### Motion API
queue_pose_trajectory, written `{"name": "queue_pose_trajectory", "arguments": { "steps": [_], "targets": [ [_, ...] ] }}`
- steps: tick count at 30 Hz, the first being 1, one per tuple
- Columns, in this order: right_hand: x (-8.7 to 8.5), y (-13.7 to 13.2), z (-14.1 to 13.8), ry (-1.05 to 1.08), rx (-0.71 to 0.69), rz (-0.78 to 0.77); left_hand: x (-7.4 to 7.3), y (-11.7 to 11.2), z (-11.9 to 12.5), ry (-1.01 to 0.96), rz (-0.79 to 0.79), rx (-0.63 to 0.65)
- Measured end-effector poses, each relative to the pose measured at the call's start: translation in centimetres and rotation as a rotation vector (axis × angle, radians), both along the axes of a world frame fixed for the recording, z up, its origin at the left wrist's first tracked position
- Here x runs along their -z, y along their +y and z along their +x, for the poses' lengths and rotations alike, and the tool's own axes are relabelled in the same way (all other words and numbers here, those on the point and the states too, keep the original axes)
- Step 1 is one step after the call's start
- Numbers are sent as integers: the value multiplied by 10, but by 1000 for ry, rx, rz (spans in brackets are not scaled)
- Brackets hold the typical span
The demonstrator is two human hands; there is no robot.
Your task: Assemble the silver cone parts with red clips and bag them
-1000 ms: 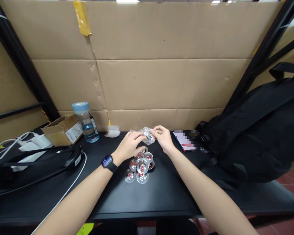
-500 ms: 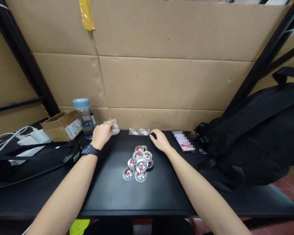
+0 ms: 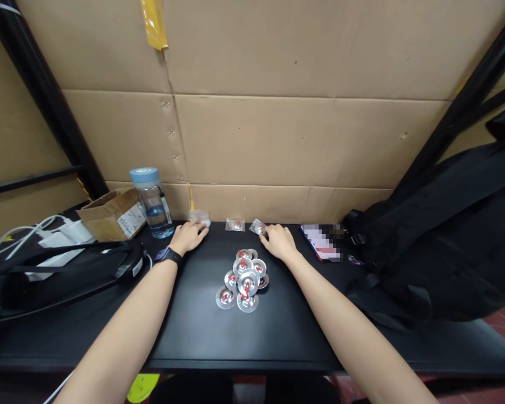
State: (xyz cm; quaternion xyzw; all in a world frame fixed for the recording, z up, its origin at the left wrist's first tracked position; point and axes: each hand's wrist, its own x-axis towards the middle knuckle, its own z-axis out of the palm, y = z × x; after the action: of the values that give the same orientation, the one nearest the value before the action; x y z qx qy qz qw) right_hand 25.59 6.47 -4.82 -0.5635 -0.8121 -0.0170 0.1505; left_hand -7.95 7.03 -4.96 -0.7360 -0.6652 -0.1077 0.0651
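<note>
Several silvery finger cymbals (image 3: 248,281) with red loops lie in an overlapping pile on the black table. Behind them sit two small clear packets, one packet (image 3: 235,225) lying level and a tilted packet (image 3: 257,226) farther right, each with a shiny piece showing red inside. My right hand (image 3: 280,242) is at the tilted packet, its fingertips on that packet's right edge. My left hand (image 3: 188,237), with a dark watch on the wrist, rests palm down with fingers stretched out. Just beyond its fingers is a blurred clear plastic bag (image 3: 200,217).
At left stand a water bottle (image 3: 154,207) with a blue lid, an opened cardboard box (image 3: 113,216), white cables and a black case (image 3: 88,275). On the right are a phone (image 3: 320,241) and a black backpack (image 3: 441,241). A cardboard wall (image 3: 278,140) closes off the back.
The right-hand packet has shifted away from its neighbour and turned askew, with my right hand at it. My left hand has come down off the clear bag onto the table, fingers now extended.
</note>
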Motion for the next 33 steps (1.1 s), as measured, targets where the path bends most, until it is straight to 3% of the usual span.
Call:
{"name": "queue_pose_trajectory", "arguments": {
  "steps": [6, 14, 25, 29, 33],
  "targets": [
    [6, 0, 2, 38, -47, 12, -2, -2, 5, 28, 51, -43],
    [-1, -2, 4, 2, 38, 36, -10, -4, 7, -1, 102, -147],
    [-6, -7, 1, 17, 41, 31, -6, 2, 4, -73, 88, -143],
    [-5, -5, 1, 164, 60, 13, -4, 1, 5, -35, 110, -136],
    [-3, -1, 2, 609, 17, -33, -4, 1, 5, -32, 136, -122]
  ]
}}
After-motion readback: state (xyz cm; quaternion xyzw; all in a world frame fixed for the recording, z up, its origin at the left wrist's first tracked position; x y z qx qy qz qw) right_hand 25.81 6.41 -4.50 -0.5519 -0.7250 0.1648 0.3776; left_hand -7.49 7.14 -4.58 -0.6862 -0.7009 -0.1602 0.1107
